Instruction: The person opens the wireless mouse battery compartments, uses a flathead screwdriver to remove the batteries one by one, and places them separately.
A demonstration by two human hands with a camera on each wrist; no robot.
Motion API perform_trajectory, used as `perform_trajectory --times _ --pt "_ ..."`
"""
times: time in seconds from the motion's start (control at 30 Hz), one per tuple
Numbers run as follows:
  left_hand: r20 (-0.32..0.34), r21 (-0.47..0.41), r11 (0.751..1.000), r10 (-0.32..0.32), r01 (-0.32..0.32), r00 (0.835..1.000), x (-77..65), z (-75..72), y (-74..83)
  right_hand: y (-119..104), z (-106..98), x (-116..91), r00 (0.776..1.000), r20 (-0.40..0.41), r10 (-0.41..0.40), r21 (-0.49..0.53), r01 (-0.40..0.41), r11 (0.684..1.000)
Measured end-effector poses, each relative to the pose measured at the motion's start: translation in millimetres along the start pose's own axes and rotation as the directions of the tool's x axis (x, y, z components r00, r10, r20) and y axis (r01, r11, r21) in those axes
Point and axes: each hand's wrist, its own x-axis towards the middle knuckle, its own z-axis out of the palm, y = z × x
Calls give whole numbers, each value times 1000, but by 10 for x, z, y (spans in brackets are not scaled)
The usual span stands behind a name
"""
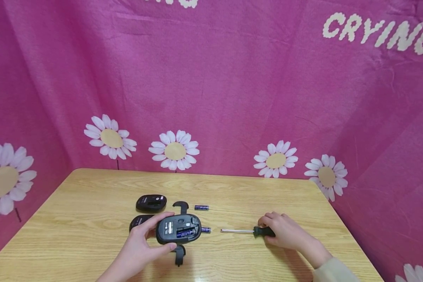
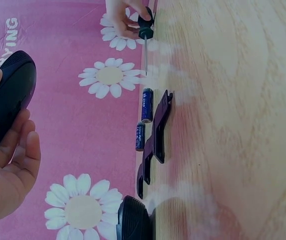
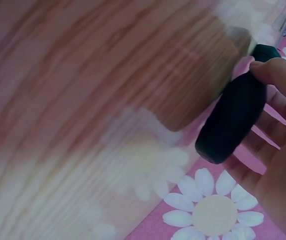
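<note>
My left hand grips a black computer mouse by its sides, thumb at the near edge, raised above the table in the left wrist view. Its underside faces up with the battery compartment uncovered, and a blue battery lies inside. To the right, my right hand holds a screwdriver by its dark green handle, thumb near the collar. The metal shaft points left toward the mouse. Two loose blue batteries lie on the table, one partly behind the mouse in the head view.
Two more black mice rest at the left, the farther one underside up and the nearer one partly covered by my left hand. Black battery covers lie on the wooden table. A pink flowered cloth hangs around the table.
</note>
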Motion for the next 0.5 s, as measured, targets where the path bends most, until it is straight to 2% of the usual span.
perform_trajectory --times 0.5 --pt "7 1 1000 -17 17 1000 8 -4 9 43 72 67 998 58 -11 85 6 996"
